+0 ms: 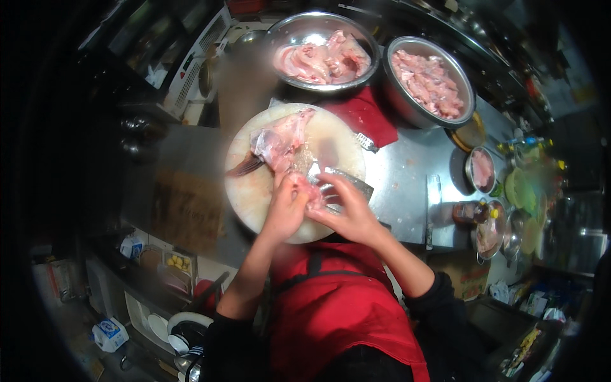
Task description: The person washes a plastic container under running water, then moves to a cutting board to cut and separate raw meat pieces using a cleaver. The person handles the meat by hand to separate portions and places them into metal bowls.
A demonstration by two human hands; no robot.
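My left hand (285, 207) grips a small piece of raw meat (309, 192) over the round white cutting board (243, 200). From the other side, my right hand (352, 210) has its thumb and curled fingers at the same piece, with the index finger raised off it. A cleaver blade (355, 184) lies flat on the board, partly behind my right fingers. Just beyond my left hand rests a larger raw cut, apparently poultry (279, 141), with skin and bone showing. A brown wooden handle (246, 165) sticks out to its left; whether it belongs to the cleaver is hidden.
Behind the board stand a steel bowl of large raw pieces (324, 87) and a pot of chopped meat (470, 102). A red cloth (365, 114) lies between. Rightward on the steel counter (401, 191) are a long knife-like blade (432, 210), a bottle (470, 211) and several bowls.
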